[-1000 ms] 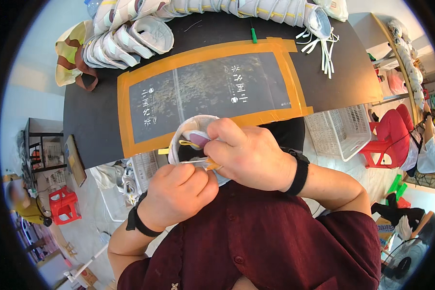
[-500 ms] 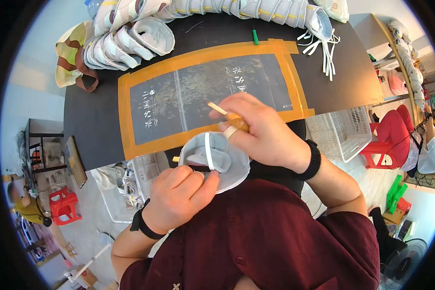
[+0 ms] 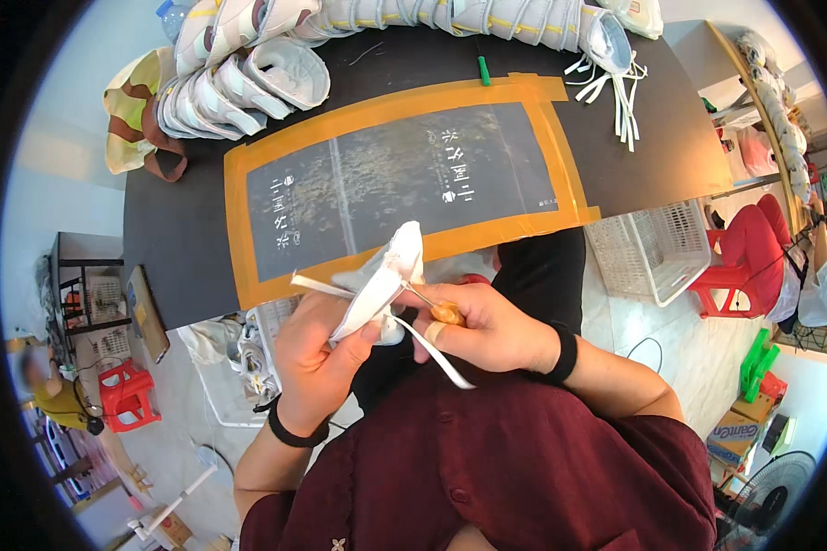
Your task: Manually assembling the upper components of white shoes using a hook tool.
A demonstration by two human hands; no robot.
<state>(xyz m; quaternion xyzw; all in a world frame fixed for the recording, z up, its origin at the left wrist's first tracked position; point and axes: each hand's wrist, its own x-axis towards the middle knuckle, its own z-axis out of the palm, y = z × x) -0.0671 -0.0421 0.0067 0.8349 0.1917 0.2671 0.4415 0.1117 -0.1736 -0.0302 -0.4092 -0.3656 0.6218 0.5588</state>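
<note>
In front of my chest my left hand grips a white and grey shoe upper, its fingers and thumb closed round the lower side. The upper is tilted on edge, so its inside is hidden. My right hand is closed round the orange-brown handle of an awl. The awl's thin metal shaft reaches to the upper's right side; its tip is hidden there. A white flat lace hangs from the upper beneath my right hand. Another white lace end sticks out on the left, above my left hand.
On the dark table lies a sheet edged with orange tape. Nested shoe uppers line the far edge, near loose white laces and a green-handled tool. Right of my legs stands a white crate; other people sit further off.
The shoe upper has turned from its opening facing up to standing on edge. My right hand has come down and in, bringing the awl's shaft to the upper. The lace now hangs out on the right.
</note>
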